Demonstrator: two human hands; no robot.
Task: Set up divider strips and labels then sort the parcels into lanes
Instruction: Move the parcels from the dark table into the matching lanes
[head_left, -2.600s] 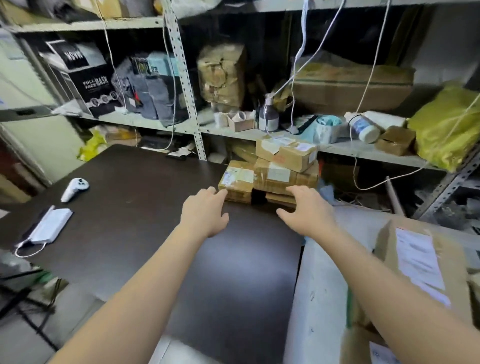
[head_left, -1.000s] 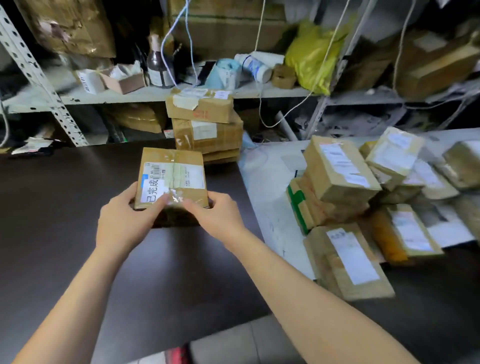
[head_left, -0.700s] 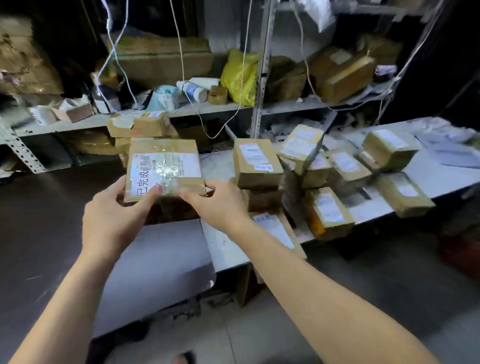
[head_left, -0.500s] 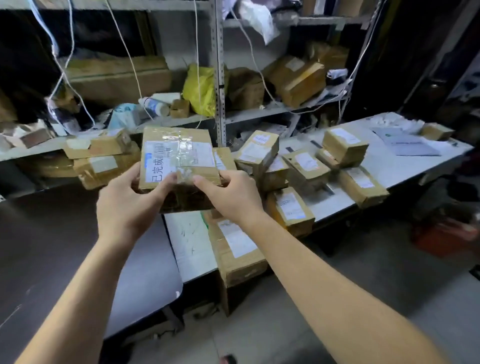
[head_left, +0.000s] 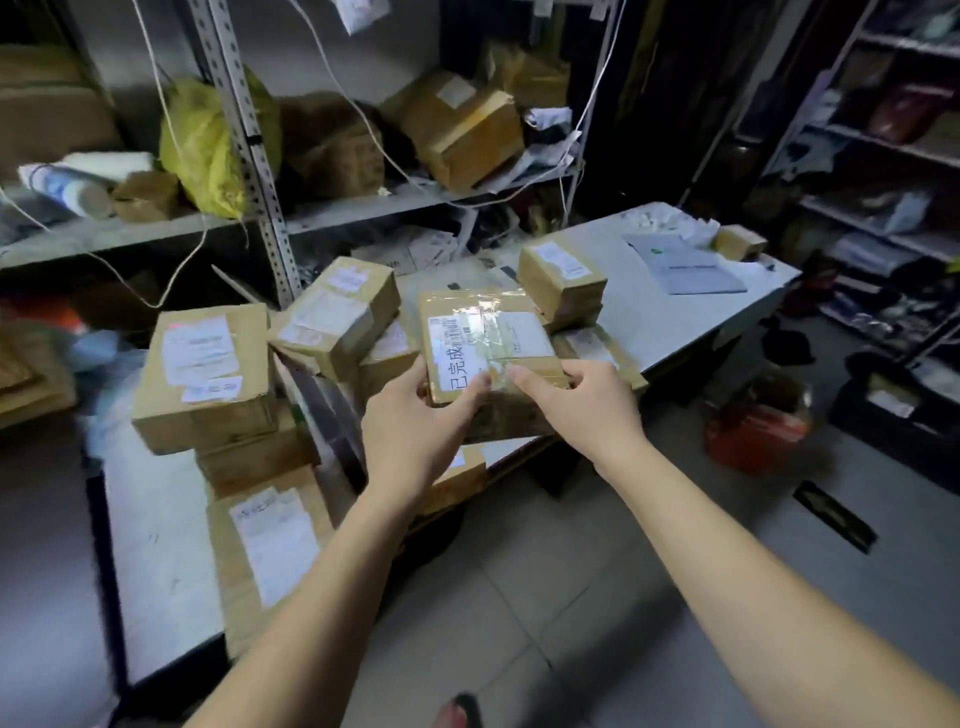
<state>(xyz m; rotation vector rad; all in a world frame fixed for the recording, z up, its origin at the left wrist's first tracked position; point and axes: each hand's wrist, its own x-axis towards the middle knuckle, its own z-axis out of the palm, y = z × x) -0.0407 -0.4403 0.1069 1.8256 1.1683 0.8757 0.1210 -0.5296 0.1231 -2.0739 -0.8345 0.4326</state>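
While both hands hold it up off the surface, the taped brown parcel (head_left: 488, 343) with the white label hangs over the near edge of the white table (head_left: 654, 317), right in front of the heap of other parcels (head_left: 337, 312). Left hand (head_left: 415, 431) grips its lower left corner, thumb lying on the label, other fingers underneath out of sight. Right hand (head_left: 582, 400) pinches the lower right edge, thumb on the shiny tape. Biggest box (head_left: 202, 374) sits at the left of the heap, on top of more boxes. Further along the table there's a grey sheet (head_left: 685, 265) and a small box (head_left: 737, 241). Metal shelving (head_left: 249, 156) behind holds a yellow bag (head_left: 202, 150), and a blurry red thing (head_left: 753, 431) sits on the floor
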